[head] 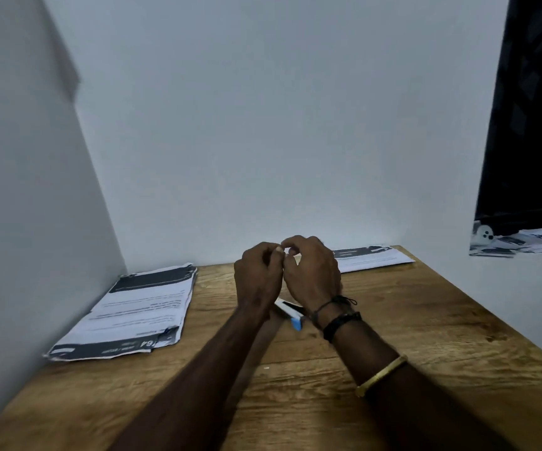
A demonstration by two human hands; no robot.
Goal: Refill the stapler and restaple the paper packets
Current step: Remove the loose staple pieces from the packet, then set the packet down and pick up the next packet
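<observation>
My left hand (258, 275) and my right hand (312, 271) meet above the middle of the wooden table (426, 320), fingertips pinched together on a small pale piece (279, 252) too small to identify. Under my wrists lies a white and blue object (290, 315), mostly hidden, either a stapler or a staple box. A stack of printed paper packets (136, 312) lies at the left of the table. A second, flatter packet (370, 257) lies against the back wall at the right.
White walls close the table in at the back and left. A dark hanging sheet (530, 125) with torn paper at its foot covers the wall at the right. A tiny white speck (265, 368) lies on the wood near my forearms.
</observation>
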